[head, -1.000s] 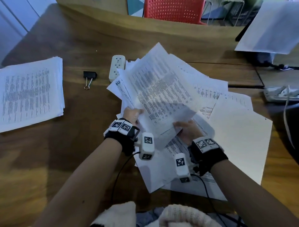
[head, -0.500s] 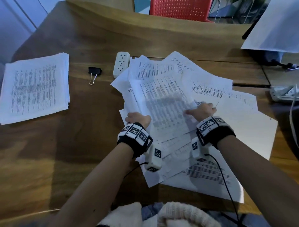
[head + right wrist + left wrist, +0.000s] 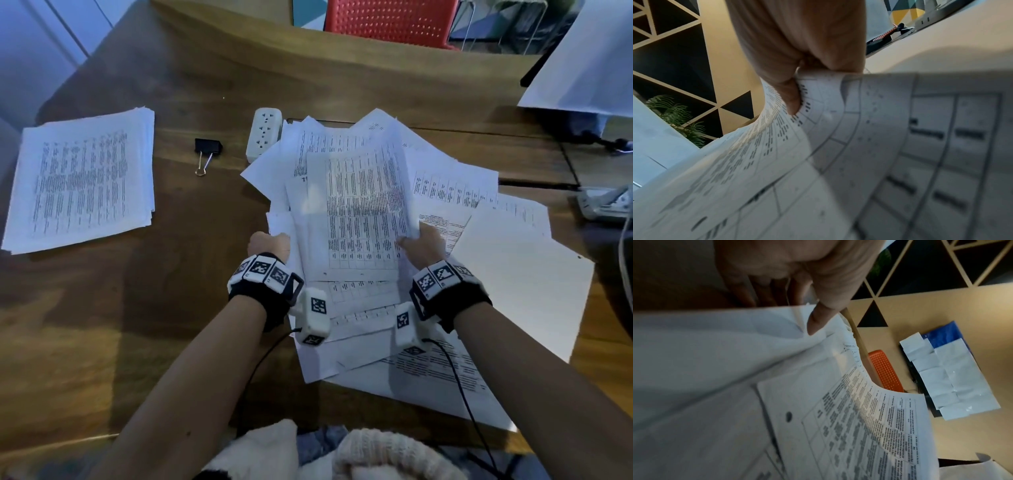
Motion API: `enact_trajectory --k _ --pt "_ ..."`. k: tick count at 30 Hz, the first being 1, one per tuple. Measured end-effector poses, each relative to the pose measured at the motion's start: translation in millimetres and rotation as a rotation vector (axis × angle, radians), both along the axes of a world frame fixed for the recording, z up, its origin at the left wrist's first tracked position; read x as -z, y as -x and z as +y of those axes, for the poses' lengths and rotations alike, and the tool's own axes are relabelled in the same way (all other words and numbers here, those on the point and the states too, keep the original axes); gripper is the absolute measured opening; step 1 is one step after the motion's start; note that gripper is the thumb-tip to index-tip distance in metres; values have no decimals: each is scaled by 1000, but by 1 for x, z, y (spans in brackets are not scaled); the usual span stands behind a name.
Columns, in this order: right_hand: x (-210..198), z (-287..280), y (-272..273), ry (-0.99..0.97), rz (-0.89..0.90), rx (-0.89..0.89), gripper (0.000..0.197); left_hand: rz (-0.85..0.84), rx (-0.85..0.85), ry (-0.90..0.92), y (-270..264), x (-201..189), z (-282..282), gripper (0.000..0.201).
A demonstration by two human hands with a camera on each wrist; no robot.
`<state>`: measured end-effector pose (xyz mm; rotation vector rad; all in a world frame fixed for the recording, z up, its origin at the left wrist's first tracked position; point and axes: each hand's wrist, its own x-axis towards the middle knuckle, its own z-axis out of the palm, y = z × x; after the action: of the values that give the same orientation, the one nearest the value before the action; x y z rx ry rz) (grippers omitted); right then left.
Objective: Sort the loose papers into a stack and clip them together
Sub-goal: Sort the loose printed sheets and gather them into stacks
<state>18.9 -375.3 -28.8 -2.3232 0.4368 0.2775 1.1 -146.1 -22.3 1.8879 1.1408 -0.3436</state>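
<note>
A messy spread of loose papers covers the middle and right of the wooden table. I hold a bundle of printed sheets between both hands above that spread. My left hand grips the bundle's left edge, thumb on top with the other digits underneath. My right hand pinches the right edge, thumb pressed on the printed side. A black binder clip lies on the table left of the papers. A neat stack of papers sits at the far left.
A white power strip lies by the papers' top-left corner, a second one with cables at the right edge. A red chair stands behind the table. A large white sheet hangs at the upper right.
The held bundle has come down from a raised, tilted pose and turned squarer to me. My right hand moved from its lower edge to its right edge; both hands shifted slightly.
</note>
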Motion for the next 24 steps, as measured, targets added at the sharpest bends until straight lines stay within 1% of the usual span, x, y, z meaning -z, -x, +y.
enact_trajectory --k 2,4,5,6,8,10,12,13,15,17,18,19,21,22,24 --pt "5 1 -1 -61 28 9 30 -63 34 -11 1 3 -2 29" --pt "5 1 0 -85 29 35 30 -105 59 -22 4 4 -5 24" --pt "5 0 0 -82 24 53 30 -110 80 -48 5 4 -5 21" --pt "4 -2 0 -80 11 76 30 -121 97 -84 6 1 -1 23" --pt "4 -8 1 -76 -16 130 31 -122 106 -180 1 -8 17 33" --pt "3 -12 1 -77 -29 165 27 -165 101 -297 -10 -29 45 38" --pt "1 -12 3 -79 -31 139 21 -245 78 -414 -23 -60 72 41" --pt "-2 -9 4 -88 -38 108 23 -304 42 -465 -29 -79 83 43" --pt "-12 2 7 -130 -52 31 35 -442 -36 -565 -40 -117 96 44" --pt "-20 15 9 -151 -79 -53 49 -587 -22 -678 -44 -152 95 41" --pt "-25 22 11 -152 -84 -91 56 -645 11 -705 -46 -163 91 41" --pt "-28 27 12 -155 -76 -124 61 -687 63 -689 -46 -171 81 40" --pt "-29 35 13 -188 -52 -161 64 -739 235 -584 -47 -168 54 33" --pt "-28 37 12 -229 -32 -166 65 -695 339 -536 -45 -160 37 30" --pt "-26 42 14 -314 -12 -142 66 -558 468 -409 -44 -128 8 36"
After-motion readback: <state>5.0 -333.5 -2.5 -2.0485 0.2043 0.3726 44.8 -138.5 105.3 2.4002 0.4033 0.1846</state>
